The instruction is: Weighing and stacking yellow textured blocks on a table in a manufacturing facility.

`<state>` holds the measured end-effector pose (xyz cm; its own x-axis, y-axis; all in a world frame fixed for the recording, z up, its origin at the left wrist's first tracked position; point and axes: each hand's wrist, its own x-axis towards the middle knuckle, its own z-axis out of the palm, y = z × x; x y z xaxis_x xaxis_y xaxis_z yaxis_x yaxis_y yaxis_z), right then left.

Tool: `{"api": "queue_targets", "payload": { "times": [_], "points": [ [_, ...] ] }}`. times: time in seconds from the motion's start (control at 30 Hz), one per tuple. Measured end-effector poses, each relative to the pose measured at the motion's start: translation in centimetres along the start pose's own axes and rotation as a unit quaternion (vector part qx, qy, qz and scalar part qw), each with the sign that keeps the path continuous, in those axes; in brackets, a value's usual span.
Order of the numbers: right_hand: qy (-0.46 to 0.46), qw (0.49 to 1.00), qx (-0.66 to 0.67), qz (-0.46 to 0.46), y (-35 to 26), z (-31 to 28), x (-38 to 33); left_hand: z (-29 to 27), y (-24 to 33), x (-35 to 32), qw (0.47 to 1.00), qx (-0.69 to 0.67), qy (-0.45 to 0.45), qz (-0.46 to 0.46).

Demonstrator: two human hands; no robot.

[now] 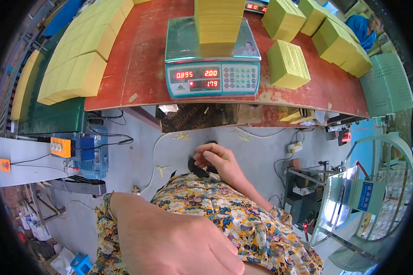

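Observation:
My left hand point(183, 243) looms large at the bottom, back uppermost, reaching across the front of my floral shirt point(225, 206). Its fingertips are hidden, and nothing held shows. Farther forward, over my lap, is my right hand point(218, 160), fingers loosely bent with no object visible in them. Both hands are below the table edge, apart from the goods. On the red table point(137, 59), a teal digital scale point(212, 75) with lit red digits bears a tall stack of yellow sheets point(219, 23). Right of it stands a yellow block point(288, 64) with an embossed top.
Rows of yellow blocks point(78, 75) line the left; more blocks point(339, 46) stand at the right. A person in blue point(363, 32) is beyond them. A green basket point(386, 85), a fan point(376, 192), a motor point(91, 158) and floor cables point(154, 160) surround me.

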<state>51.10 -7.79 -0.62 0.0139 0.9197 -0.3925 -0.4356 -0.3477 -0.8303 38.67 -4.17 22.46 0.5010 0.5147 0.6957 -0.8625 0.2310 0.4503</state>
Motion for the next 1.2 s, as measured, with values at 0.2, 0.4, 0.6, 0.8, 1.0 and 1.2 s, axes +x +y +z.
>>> {"api": "queue_targets", "payload": {
  "times": [0.2, 0.4, 0.6, 0.8, 1.0, 1.2],
  "points": [
    [-0.009, 1.000, 0.015, 0.018, -0.4, -0.8, 1.5, -2.5, -1.7, 1.4, 0.993, 0.036, -0.073, 0.085],
    [-0.014, 0.999, 0.018, 0.023, -2.4, -2.6, 3.8, -3.4, -3.2, 5.2, 0.994, 0.044, -0.050, 0.087],
    [-0.013, 1.000, 0.027, 0.005, -5.3, -6.4, 7.3, -13.0, -5.6, 9.2, 0.954, 0.117, -0.261, -0.085],
    [-0.037, 0.998, 0.029, -0.039, -10.9, -8.5, 9.3, -20.7, -3.8, 10.8, 0.957, 0.231, 0.148, -0.092],
    [-0.011, 0.994, -0.018, -0.109, -15.7, -9.9, 9.7, -28.0, -4.2, 10.9, 0.879, 0.321, 0.346, -0.070],
    [0.085, 0.977, -0.020, -0.195, -18.2, -10.7, 9.6, -27.6, -5.8, 13.4, 0.874, 0.416, 0.243, -0.063]
  ]
}}
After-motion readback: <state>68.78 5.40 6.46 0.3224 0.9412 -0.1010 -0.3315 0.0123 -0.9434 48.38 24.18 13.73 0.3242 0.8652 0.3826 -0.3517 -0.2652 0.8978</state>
